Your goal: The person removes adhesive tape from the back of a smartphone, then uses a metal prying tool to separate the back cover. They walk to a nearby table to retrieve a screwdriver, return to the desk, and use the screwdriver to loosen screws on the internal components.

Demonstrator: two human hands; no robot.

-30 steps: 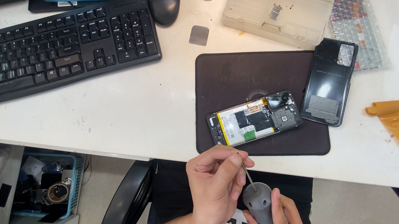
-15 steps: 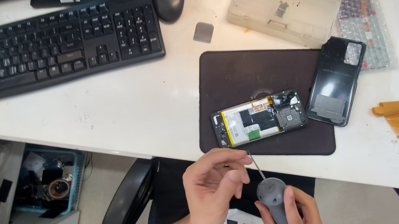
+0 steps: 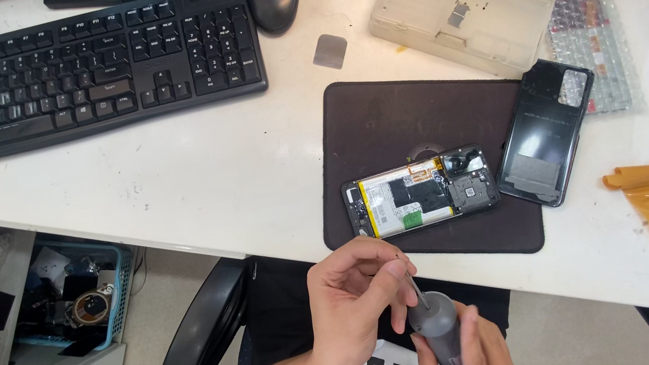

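My left hand (image 3: 353, 308) pinched the bit of the grey electric screwdriver (image 3: 437, 331) gripped in my right hand (image 3: 478, 358), below the opened phone (image 3: 420, 193); a slip could have dropped the bit.

Grey screwdriver (image 3: 437, 331), dark brown mat (image 3: 402, 122), black keyboard (image 3: 64, 72).

Opened phone (image 3: 420, 193) on mat (image 3: 384, 121), back cover (image 3: 544, 134) just right — keyboard (image 3: 72, 70) far left, screwdriver (image 3: 437, 331) nearest.

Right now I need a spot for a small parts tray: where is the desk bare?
The widest bare patch of white desk lies between the black keyboard and the dark rectangular work mat. The right side is crowded: opened phone, black back cover, clear plastic box, yellow tape scrap.
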